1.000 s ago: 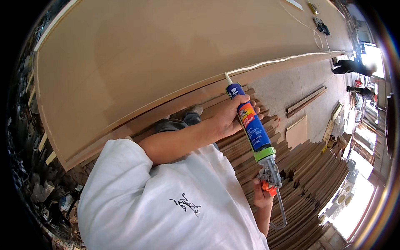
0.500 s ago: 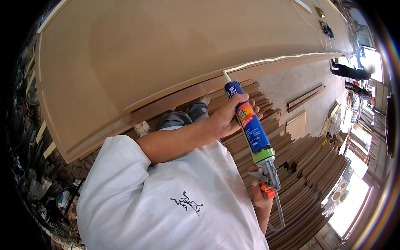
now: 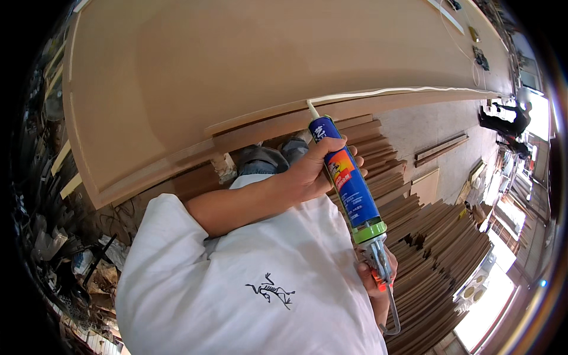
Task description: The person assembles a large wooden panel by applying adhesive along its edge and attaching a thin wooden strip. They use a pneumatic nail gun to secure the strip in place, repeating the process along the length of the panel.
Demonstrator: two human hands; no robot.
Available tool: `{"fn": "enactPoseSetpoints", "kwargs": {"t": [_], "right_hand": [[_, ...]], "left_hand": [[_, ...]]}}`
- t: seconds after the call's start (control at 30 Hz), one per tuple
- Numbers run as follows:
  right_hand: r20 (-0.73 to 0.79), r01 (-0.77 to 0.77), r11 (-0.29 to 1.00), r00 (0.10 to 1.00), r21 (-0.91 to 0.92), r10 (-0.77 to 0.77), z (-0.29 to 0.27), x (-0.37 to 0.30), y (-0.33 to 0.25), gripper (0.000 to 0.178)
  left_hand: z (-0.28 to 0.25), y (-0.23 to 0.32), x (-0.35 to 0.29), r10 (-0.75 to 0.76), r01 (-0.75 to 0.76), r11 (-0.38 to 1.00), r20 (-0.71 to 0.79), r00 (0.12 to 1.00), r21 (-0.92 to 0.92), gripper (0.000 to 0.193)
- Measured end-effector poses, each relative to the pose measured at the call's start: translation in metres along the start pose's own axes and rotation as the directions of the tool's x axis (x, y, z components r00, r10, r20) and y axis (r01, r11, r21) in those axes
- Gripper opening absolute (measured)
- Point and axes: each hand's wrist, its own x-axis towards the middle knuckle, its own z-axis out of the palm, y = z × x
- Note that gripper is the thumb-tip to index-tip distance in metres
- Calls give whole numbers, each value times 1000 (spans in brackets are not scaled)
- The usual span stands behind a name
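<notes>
A caulking gun (image 3: 378,260) with a blue cartridge (image 3: 355,192) slants up toward the edge of a large brown board (image 3: 195,71). My left hand (image 3: 322,168) is wrapped around the cartridge. Lower down, my right hand (image 3: 376,281) grips the gun's handle by the orange trigger part; some of its fingers are hidden. The pale nozzle (image 3: 312,109) touches the strip (image 3: 260,119) along the board's near edge. From its tip a white bead (image 3: 390,91) runs right along that strip to the far end.
Stacked brown wooden strips (image 3: 432,254) lie on the floor at right. A power tool (image 3: 481,59) with a cord rests on the board's far right. Scrap (image 3: 89,260) is piled at left. Another person (image 3: 509,118) stands at far right.
The nozzle has moved left along the strip, and the white bead has grown longer behind it. Both hands keep their hold on the gun. The view has shifted slightly.
</notes>
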Motion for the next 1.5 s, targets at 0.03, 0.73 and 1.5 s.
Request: {"fn": "enactPoseSetpoints", "kwargs": {"t": [0.03,0.73,1.5], "right_hand": [[12,44,996,999,-73,-43,1,8,-12,45],[295,384,923,881,13,-370,19,66,-34,60],[29,397,746,874,535,-486,69,109,29,66]], "left_hand": [[-3,3,-9,9,-9,1000,9,1000,-3,32],[-32,31,-137,363,-362,928,-10,932,-88,25],[0,75,-103,438,-438,899,21,899,-6,28]]}}
